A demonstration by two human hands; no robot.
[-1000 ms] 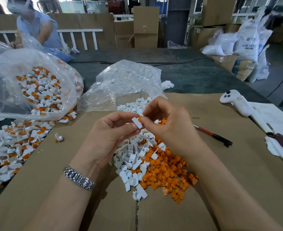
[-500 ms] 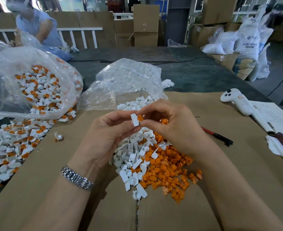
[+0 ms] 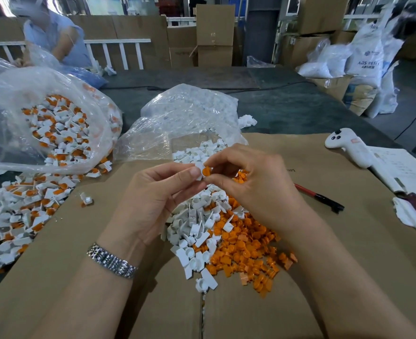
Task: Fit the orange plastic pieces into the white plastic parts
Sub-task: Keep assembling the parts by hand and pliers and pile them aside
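Both hands are up over the cardboard-covered table [image 3: 324, 241]. The left hand [image 3: 153, 199] has its fingers [image 3: 192, 171] curled tight, pinching a white plastic part [image 3: 199, 172]. Right against it, the right hand [image 3: 256, 189] pinches an orange plastic piece [image 3: 206, 171] narrowly between thumb and fingertip, the piece touching the white part. Directly below them lies the mixed heap: loose white parts [image 3: 197, 226] on the left side, loose orange pieces [image 3: 246, 250] on the right.
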